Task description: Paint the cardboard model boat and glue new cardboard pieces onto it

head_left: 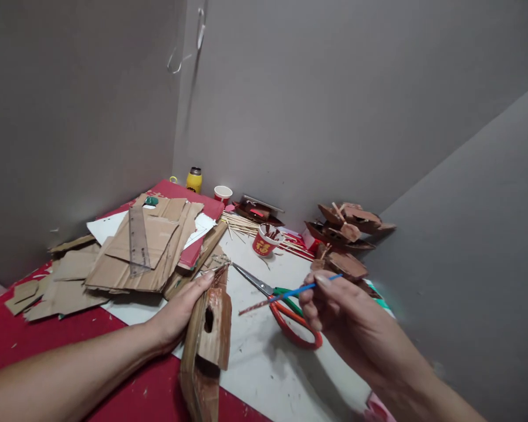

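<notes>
My left hand [178, 316] grips the side of a cardboard model boat [215, 337], tilted over the table. Its box-like top has a dark oval hole, and brown paint covers parts of it. A blue-handled paintbrush [297, 291] is pinched in my right hand [343, 308], its brown-stained tip pointing left, apart from the boat. Below the brush lie scissors [299, 334] with red and green handles, blades pointing at the boat's far end. Beyond them stands a red paper cup [264, 245] smeared inside with brown paint.
Cardboard sheets [101, 266] and a clear ruler [138, 240] are piled at left. Several brown model boats [343, 225] stand at right by the wall. Thin wooden sticks [242, 224], a second paper cup [223, 193] and a yellow bottle [194, 180] are at the back.
</notes>
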Motion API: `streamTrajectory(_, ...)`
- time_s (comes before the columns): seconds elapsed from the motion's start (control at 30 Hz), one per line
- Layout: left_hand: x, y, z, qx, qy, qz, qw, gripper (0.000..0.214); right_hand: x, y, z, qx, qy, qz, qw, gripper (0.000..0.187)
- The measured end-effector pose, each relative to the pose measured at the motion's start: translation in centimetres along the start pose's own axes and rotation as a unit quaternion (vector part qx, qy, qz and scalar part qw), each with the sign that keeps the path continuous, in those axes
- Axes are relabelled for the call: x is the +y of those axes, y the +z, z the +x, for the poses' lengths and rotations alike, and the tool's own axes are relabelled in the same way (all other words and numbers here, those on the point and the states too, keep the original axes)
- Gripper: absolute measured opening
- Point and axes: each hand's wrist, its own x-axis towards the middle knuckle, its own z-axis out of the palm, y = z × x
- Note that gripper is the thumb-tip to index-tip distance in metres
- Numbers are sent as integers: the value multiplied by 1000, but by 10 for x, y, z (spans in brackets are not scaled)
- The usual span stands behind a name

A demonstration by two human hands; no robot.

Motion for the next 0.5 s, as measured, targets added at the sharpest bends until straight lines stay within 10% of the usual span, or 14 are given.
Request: streamTrajectory(0.5, 0, -3, 1, -26, 50, 144, 988, 48, 22, 17, -23, -92, -86, -95, 987, 13)
